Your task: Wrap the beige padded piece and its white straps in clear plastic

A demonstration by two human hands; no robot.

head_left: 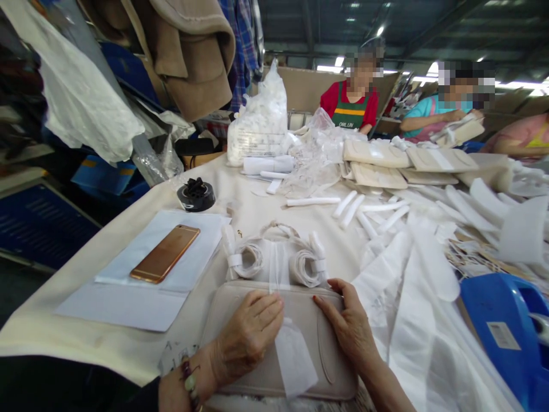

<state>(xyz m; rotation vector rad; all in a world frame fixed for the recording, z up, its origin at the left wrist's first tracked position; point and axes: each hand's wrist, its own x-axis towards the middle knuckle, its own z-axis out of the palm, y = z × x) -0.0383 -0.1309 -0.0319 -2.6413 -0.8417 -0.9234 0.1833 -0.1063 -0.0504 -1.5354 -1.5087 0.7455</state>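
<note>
A beige handbag [240, 355] lies flat on the table in front of me. At its top, two rolls of white wrapping [251, 260] flank a thin handle loop. A white tissue strip [294, 357] runs down from between the rolls over the bag's front. My left hand [253, 332] rests on the bag with its fingers pressed together on the strip near the top edge. My right hand [347, 320] grips the bag's upper right edge, thumb on the front panel and fingers at the rim.
A phone [166, 253] lies on white sheets [141, 297] to the left, near a black tape roll [196, 195]. White foam pieces [398, 217] and stacked beige bags [377, 154] cover the right side. A blue bin [493, 326] stands at right; several people [351, 109] work beyond.
</note>
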